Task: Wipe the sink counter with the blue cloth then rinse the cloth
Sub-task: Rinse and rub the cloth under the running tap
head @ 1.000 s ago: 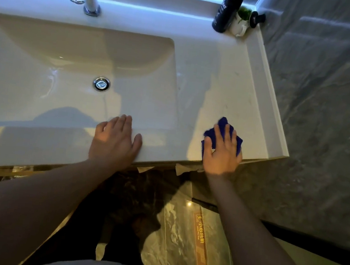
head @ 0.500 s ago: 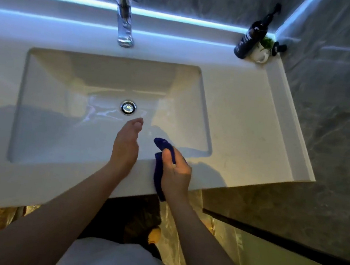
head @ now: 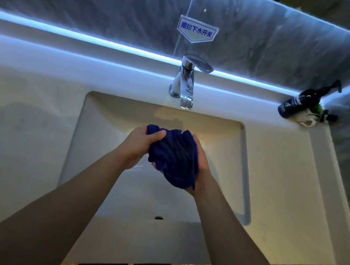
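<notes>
The blue cloth (head: 174, 156) is bunched up between both hands, held over the middle of the white sink basin (head: 105, 145). My left hand (head: 140, 144) grips its left side with the thumb pressed over the top. My right hand (head: 201, 164) cups it from the right and below. The chrome faucet (head: 186, 85) stands behind the basin, its spout a little beyond the cloth. I see no water running. The white counter (head: 279, 179) spreads to both sides of the basin. The drain is hidden under the hands.
A dark pump bottle (head: 296, 101) and a small white pot with a green plant (head: 312, 117) stand in the back right corner. A lit strip runs along the grey marble wall, which bears a blue-lettered label (head: 197, 32). The counter's raised right edge (head: 331, 175) borders the wall.
The cloth has left the counter's front right edge and moved over the basin. My left hand came off the sink rim and closed on it, so both hands hold it bunched.
</notes>
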A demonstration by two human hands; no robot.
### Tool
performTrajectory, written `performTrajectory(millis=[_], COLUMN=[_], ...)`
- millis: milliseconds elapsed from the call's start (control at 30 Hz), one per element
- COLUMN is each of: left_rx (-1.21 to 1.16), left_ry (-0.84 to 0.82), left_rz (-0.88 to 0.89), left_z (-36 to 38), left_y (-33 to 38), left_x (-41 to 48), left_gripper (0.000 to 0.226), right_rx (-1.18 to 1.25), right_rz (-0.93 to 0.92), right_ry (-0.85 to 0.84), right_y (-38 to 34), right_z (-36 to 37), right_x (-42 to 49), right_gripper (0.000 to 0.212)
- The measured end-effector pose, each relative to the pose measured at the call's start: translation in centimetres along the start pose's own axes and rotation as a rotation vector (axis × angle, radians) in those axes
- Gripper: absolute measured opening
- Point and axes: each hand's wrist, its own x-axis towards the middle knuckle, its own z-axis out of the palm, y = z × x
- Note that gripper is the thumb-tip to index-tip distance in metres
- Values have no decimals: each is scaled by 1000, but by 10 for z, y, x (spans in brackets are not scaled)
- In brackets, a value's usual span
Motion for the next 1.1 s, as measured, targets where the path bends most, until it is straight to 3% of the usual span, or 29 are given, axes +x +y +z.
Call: performTrajectory(millis=[167, 300, 467, 600, 700, 800, 933, 1033, 1100], left_rx=[-386, -724, -940, -1023, -1035, -1053, -1070, -1079, -1085], left_ry=[119, 123, 156, 173, 181, 201, 225, 237, 242], left_rz=[-62, -153, -120, -89, -105, -145, -143, -115, -84], left_z=[-3, 0, 3, 9, 16, 26, 40, 45, 47], left_y=[-7, -9, -11, -16, -18, -24, -32, -38, -41], left_x=[11, 18, 33, 43, 48, 50, 47, 44, 44], left_gripper=[42, 46, 40, 34, 46, 60, 33, 21, 18], right_rx=[-30, -194, -738, -833, -920, -968, -825, -833, -942], right_rz=[31, -25, -309, -581, -648, -636, -634, -620, -469], right_ry=[6, 125, 383, 310, 295, 218, 51, 207, 356], right_y=[-14, -31, -89, -152, -182, -190, -190, -164, -130], right_z=[-5, -12, -6, 39, 73, 87, 69, 27, -11], right_x=[24, 43, 47, 43, 43, 42, 42, 50, 54], right_gripper=[64, 59, 45, 52, 59, 48, 43, 32, 26])
